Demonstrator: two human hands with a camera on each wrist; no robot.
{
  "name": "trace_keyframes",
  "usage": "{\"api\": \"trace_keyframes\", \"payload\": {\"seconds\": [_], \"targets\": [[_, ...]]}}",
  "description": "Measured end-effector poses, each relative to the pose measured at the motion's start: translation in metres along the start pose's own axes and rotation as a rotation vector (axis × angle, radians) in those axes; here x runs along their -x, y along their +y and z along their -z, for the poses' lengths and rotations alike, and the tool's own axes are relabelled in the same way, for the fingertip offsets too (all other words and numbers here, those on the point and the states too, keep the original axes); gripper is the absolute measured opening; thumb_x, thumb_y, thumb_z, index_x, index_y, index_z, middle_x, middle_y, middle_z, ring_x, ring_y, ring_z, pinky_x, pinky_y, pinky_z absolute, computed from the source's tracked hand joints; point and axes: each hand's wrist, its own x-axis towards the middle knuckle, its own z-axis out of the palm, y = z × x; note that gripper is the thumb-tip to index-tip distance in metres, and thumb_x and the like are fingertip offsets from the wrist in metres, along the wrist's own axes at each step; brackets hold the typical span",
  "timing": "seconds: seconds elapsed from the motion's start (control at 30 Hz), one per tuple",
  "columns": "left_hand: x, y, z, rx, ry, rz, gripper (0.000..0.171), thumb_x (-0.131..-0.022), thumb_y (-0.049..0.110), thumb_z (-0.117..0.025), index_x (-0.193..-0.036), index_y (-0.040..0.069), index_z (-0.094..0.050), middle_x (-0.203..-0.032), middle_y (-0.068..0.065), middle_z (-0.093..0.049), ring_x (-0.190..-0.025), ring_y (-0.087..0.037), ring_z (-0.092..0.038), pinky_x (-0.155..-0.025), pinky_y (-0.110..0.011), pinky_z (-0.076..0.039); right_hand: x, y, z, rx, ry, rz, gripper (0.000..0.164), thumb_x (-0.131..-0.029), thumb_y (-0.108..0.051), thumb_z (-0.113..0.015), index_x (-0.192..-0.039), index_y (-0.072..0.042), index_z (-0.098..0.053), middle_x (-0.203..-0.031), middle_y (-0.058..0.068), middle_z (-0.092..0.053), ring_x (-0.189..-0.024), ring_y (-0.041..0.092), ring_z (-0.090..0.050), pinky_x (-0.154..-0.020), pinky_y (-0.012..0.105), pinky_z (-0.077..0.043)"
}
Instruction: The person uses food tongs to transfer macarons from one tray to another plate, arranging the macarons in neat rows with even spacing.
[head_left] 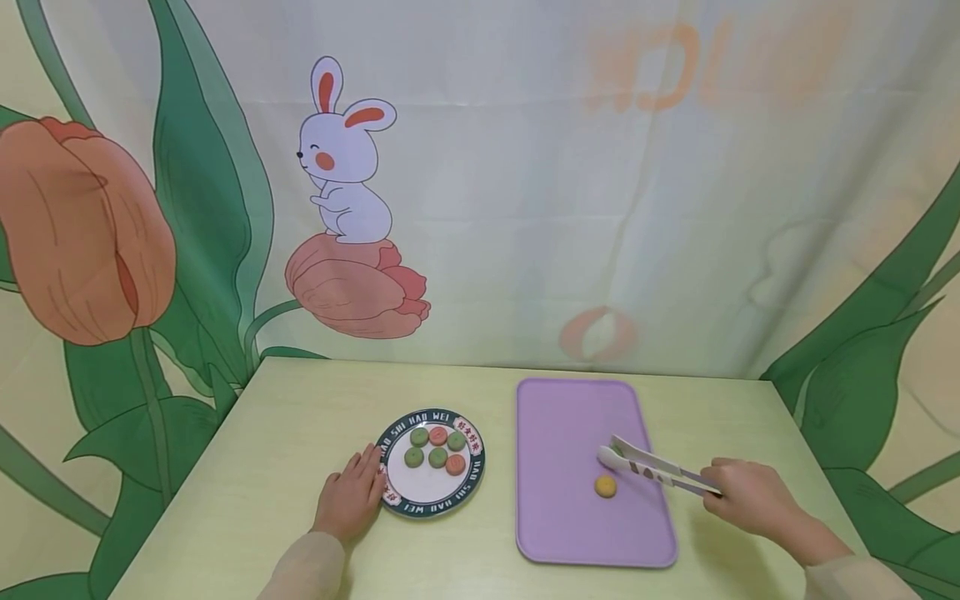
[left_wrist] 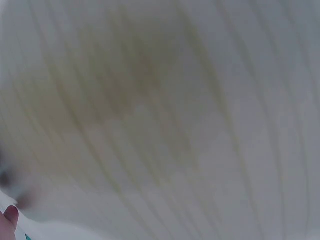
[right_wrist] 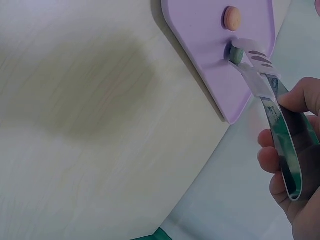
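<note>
My right hand (head_left: 753, 496) grips a pair of metal tongs (head_left: 686, 479) with pale tips. In the right wrist view, those tips close around a small green round cookie (right_wrist: 236, 54) over the purple tray (head_left: 558, 517). Nearby on the tray lies a yellow round cookie (head_left: 605, 487). My left hand (head_left: 351, 496) rests at the left rim of a round plate (head_left: 425, 508), fingers fairly straight and fingertips on the edge. Several green and pink cookies (head_left: 438, 457) sit on that plate. Only a bit of the left hand (left_wrist: 8, 222) enters the left wrist view's corner.
Plate and tray stand side by side on a pale wood-grain table (head_left: 247, 475), with a strip of tabletop between them. The tray has a low raised rim. Behind the table hangs a curtain (head_left: 510, 208) printed with a rabbit and tulips.
</note>
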Motion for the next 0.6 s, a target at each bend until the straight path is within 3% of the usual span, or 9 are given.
{"api": "trace_keyframes", "payload": {"seconds": [0.6], "targets": [[0.0004,-0.0001,-0.0011,0.001,0.007,0.002,0.053,-0.093,0.036,-0.033,-0.138,0.008,-0.030,-0.143,-0.008,-0.032,-0.128,-0.032,-0.034,-0.095,-0.051,-0.034,-0.0064,-0.0020,0.0079,0.017,0.069,0.038,0.026,-0.064,-0.012,-0.061,-0.054,-0.022,-0.039,-0.054,-0.014,-0.029,-0.047,0.001,-0.024,-0.040,0.018,-0.020]]}}
